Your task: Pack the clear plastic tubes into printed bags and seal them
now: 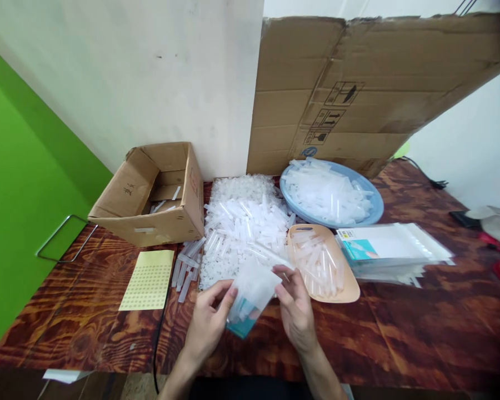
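Both my hands hold a small clear plastic bag (252, 294) with a blue printed bottom, above the front middle of the wooden table (400, 333). My left hand (208, 322) pinches the bag's left edge with thumb and fingers closed. My right hand (295, 305) grips the bag's right upper edge, fingers closed. Just behind the bag lies a heap of clear plastic tubes (244, 222). A beige tray (350, 289) with several tubes sits right of my right hand.
A blue basin (377, 208) full of tubes stands at the back. A stack of packaged bags (387, 247) lies to the right. An open cardboard box (154, 194) and a yellow sticker sheet (148, 280) lie left. A large cardboard sheet (358, 83) leans on the wall.
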The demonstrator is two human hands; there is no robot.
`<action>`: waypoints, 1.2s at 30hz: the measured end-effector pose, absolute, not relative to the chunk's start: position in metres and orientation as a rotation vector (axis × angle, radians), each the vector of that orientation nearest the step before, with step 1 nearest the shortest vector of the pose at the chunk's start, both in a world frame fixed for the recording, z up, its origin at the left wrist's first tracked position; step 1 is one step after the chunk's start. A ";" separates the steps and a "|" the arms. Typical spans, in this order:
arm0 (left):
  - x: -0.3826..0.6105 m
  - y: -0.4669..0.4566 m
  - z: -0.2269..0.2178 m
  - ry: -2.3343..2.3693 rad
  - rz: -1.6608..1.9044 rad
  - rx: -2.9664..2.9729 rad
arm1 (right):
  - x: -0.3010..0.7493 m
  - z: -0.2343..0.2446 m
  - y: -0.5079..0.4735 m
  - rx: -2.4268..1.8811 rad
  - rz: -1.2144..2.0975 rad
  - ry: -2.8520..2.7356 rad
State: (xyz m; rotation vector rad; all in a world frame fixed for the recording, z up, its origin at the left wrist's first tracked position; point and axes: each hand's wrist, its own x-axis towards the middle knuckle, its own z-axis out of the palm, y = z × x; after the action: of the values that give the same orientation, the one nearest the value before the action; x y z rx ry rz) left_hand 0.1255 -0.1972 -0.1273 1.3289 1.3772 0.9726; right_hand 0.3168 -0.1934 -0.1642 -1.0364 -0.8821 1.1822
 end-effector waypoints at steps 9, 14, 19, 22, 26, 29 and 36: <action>0.127 -0.195 -0.132 1.270 0.933 1.189 | 0.330 -0.157 -0.181 -0.996 1.255 -1.328; 0.123 -0.197 -0.134 1.419 0.973 1.285 | 0.327 -0.157 -0.177 -1.018 1.268 -1.195; 0.131 -0.207 -0.135 1.632 1.241 1.903 | 0.310 -0.153 -0.183 -1.013 1.187 -0.876; 0.144 -0.215 -0.133 1.482 1.076 2.319 | 0.302 -0.146 -0.183 -1.098 1.237 -1.057; 0.152 -0.216 -0.135 1.385 1.044 2.363 | 0.298 -0.148 -0.175 -1.311 1.171 -1.221; 0.150 -0.205 -0.140 1.454 1.190 2.230 | 0.297 -0.156 -0.174 -1.317 1.189 -1.333; 0.139 -0.174 -0.147 1.287 1.141 2.195 | 0.298 -0.164 -0.186 -1.252 1.131 -1.570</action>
State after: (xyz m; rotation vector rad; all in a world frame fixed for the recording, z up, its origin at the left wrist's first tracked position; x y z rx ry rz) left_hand 0.1395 -0.1739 -0.1473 2.1948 1.2868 1.1408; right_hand 0.2980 -0.1857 -0.1638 -1.2517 -1.5696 1.1311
